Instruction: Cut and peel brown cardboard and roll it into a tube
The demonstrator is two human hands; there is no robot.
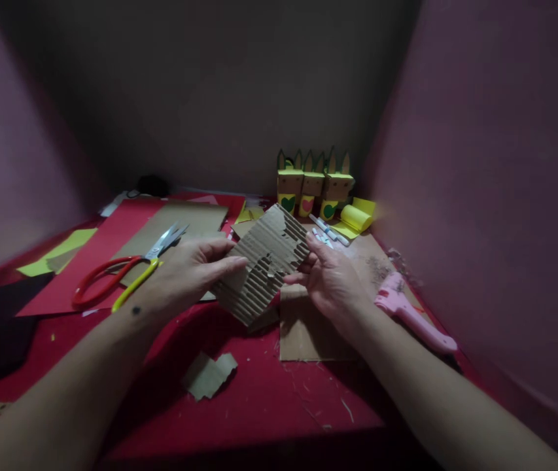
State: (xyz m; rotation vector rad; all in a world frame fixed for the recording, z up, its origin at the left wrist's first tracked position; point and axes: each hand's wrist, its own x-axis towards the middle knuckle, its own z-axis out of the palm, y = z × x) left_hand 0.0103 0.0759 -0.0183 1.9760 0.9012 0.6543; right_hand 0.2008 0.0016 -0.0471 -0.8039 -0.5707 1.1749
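Note:
Both my hands hold a piece of corrugated cardboard [265, 258] above the red table [259, 399]. Its top paper layer is partly peeled off, so the ridges show. My left hand [188, 271] grips its left edge, thumb on top and fingers closed. My right hand [328, 278] pinches its right edge. A flat brown cardboard sheet [308, 330] lies under my right hand. A torn scrap of brown paper [209, 375] lies on the table in front of me.
Red-handled scissors [126, 271] and a yellow-handled snipper [134, 286] lie at the left on cardboard and red paper. Three yellow paper animal boxes [313, 186] stand at the back, beside a yellow paper roll [356, 218] and markers [328, 230]. A pink tool [413, 313] lies at the right. Walls close in.

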